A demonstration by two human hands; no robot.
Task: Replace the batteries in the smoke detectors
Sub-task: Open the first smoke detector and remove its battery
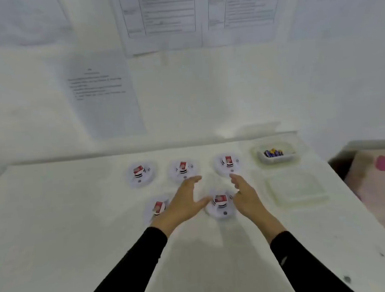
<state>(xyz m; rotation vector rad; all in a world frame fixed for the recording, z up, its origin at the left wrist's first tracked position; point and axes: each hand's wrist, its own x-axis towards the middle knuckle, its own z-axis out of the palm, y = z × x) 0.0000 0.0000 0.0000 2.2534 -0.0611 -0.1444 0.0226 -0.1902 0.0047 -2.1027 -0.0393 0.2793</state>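
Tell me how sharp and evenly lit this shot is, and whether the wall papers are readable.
Head view: soft blur throughout, printed white paper sheets on the wall unreadable; flat bright light merges the round white smoke detectors with the white table; a faint grey shadow lies on the table beneath the left hand and right hand.

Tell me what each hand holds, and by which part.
Nothing is held. The left hand and right hand are open on either side of the front right smoke detector.
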